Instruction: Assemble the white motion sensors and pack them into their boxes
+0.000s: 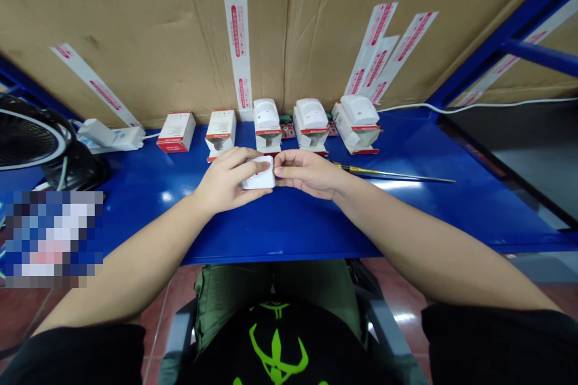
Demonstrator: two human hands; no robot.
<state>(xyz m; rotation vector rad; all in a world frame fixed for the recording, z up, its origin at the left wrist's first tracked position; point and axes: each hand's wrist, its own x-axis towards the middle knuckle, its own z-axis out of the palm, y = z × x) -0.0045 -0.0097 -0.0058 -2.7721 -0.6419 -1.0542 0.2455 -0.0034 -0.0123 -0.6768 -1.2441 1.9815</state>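
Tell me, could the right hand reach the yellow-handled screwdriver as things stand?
Probably yes: the screwdriver lies near the right hand with nothing seen on top, though that hand is busy at the white device.

The head-worn camera looks forward and down over the flat, glossy blue tabletop [280, 228]. It views from close, on the tabletop's near side.

White glare patches mark the blue tabletop [280, 231].
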